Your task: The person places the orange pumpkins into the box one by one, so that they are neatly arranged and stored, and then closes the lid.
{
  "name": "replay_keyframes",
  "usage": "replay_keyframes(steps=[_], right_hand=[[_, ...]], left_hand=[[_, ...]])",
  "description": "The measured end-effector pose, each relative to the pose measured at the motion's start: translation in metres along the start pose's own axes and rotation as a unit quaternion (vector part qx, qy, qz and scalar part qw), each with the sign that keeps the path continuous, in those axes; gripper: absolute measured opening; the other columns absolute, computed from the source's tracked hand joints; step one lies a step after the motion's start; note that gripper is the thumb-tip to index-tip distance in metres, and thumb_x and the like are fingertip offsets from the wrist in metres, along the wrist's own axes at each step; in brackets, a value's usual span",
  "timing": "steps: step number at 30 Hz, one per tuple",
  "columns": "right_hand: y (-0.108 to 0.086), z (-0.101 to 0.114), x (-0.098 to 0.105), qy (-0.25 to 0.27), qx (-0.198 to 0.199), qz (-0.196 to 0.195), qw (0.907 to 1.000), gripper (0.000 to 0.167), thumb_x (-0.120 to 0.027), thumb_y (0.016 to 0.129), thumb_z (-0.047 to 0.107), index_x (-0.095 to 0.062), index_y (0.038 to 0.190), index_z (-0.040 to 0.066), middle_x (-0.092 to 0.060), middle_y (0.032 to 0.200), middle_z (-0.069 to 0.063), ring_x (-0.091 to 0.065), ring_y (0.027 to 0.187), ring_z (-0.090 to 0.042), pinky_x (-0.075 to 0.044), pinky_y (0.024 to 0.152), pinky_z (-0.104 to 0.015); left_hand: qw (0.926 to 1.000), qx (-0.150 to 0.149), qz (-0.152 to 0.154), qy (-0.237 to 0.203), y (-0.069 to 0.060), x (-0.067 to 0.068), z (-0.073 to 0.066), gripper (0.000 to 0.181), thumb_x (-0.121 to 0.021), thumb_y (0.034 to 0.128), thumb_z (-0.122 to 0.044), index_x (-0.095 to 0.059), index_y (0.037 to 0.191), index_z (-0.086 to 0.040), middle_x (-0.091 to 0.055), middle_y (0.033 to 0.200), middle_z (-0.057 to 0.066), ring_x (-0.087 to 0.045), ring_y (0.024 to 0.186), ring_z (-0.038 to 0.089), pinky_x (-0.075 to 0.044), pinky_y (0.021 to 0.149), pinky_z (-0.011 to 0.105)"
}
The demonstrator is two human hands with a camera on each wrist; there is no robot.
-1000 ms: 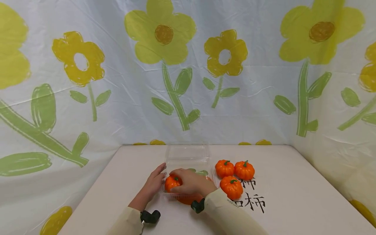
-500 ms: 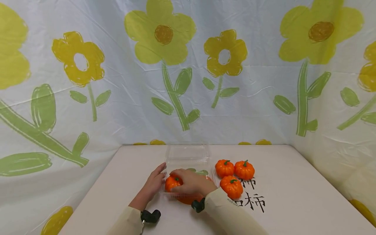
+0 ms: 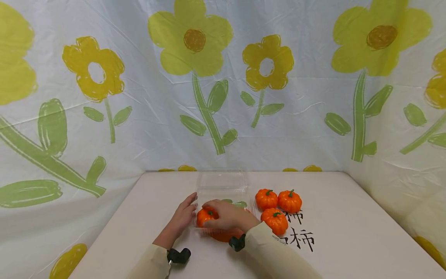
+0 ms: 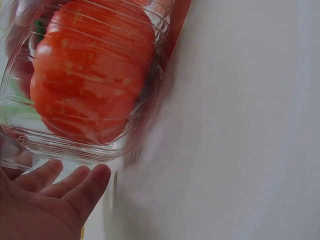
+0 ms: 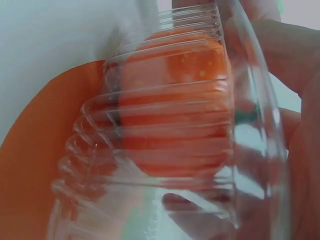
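An orange toy pumpkin point(image 3: 203, 218) with a green stem sits in the front left corner of a clear plastic clamshell box point(image 3: 222, 181), whose lid stands open at the back. My right hand point(image 3: 228, 214) reaches over the box and grips this pumpkin, thumb in front and fingers behind. Along the box's left wall is my left hand point(image 3: 182, 216), its fingers extended and close to the plastic. In the left wrist view, the pumpkin point(image 4: 92, 72) shows through the ribbed wall, with the left fingertips just by the box's edge. Through the wall in the right wrist view, the pumpkin point(image 5: 175, 107) appears upright.
Three more toy pumpkins stand right of the box: one at the back point(image 3: 266, 199), one farther right point(image 3: 290, 202) and one in front point(image 3: 274, 221). Black characters point(image 3: 302, 238) and an orange shape point(image 3: 226, 235) are printed on the white tabletop point(image 3: 348, 232). A flowered curtain point(image 3: 306, 128) encloses the table.
My right hand and the pumpkin in it have shifted very slightly to the right inside the box. The left hand keeps its place.
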State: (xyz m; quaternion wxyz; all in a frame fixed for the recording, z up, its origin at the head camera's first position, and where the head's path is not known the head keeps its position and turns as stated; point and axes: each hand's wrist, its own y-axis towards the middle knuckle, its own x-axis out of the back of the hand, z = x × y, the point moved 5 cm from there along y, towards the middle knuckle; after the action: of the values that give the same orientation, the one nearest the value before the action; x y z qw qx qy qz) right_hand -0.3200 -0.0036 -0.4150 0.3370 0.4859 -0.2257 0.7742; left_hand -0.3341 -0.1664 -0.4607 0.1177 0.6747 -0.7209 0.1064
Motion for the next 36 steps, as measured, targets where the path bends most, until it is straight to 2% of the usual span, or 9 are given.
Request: replay_keyframes(steps=[7,17,23,30,36], right_hand=[[-0.006,-0.002,0.004,0.005,-0.013,-0.004,0.9999,0.064,-0.061,0.085,0.058,-0.049,0.14,0.027,-0.051,0.142,0.006,-0.049,0.128,-0.019,-0.044,0.107,-0.045],[-0.019,-0.004,0.018,-0.015,-0.016,-0.018,0.9996,0.062,-0.06,0.087,0.057,-0.049,0.14,0.028,-0.049,0.145,0.004,-0.049,0.13,-0.02,-0.045,0.106,-0.046],[-0.029,-0.004,0.025,-0.005,-0.008,-0.019,0.9998,0.062,-0.058,0.088,0.056,-0.048,0.141,0.026,-0.049,0.145,0.005,-0.048,0.132,-0.02,-0.042,0.109,-0.046],[-0.04,-0.01,0.032,0.005,-0.018,-0.029,0.9994,0.058,-0.058,0.088,0.056,-0.048,0.14,0.033,-0.049,0.145,0.006,-0.048,0.131,-0.022,-0.043,0.107,-0.049],[-0.049,-0.016,0.04,0.015,-0.014,-0.04,0.999,0.059,-0.059,0.088,0.054,-0.047,0.141,0.031,-0.048,0.146,0.004,-0.046,0.133,-0.024,-0.04,0.108,-0.053]], left_hand=[[1.0,-0.002,-0.005,-0.001,-0.001,0.0,-0.001,0.053,-0.04,0.0989,-0.014,-0.032,0.151,-0.007,-0.038,0.153,0.018,-0.04,0.137,0.037,-0.045,0.104,0.05],[0.9999,0.004,-0.008,0.007,-0.001,0.0,-0.002,0.053,-0.04,0.0991,-0.016,-0.031,0.151,-0.009,-0.037,0.154,0.017,-0.035,0.14,0.04,-0.039,0.107,0.056],[0.9999,0.001,-0.012,0.002,-0.001,-0.001,-0.001,0.054,-0.04,0.0987,-0.015,-0.032,0.151,-0.008,-0.038,0.153,0.017,-0.035,0.14,0.04,-0.039,0.107,0.056],[0.9999,0.001,-0.011,-0.004,-0.001,0.001,0.0,0.053,-0.039,0.099,-0.015,-0.031,0.151,-0.008,-0.036,0.154,0.017,-0.036,0.14,0.039,-0.04,0.107,0.055],[0.9999,0.008,-0.008,-0.006,-0.001,0.003,0.001,0.054,-0.038,0.0988,-0.014,-0.03,0.152,-0.008,-0.035,0.155,0.016,-0.037,0.139,0.038,-0.041,0.107,0.053]])
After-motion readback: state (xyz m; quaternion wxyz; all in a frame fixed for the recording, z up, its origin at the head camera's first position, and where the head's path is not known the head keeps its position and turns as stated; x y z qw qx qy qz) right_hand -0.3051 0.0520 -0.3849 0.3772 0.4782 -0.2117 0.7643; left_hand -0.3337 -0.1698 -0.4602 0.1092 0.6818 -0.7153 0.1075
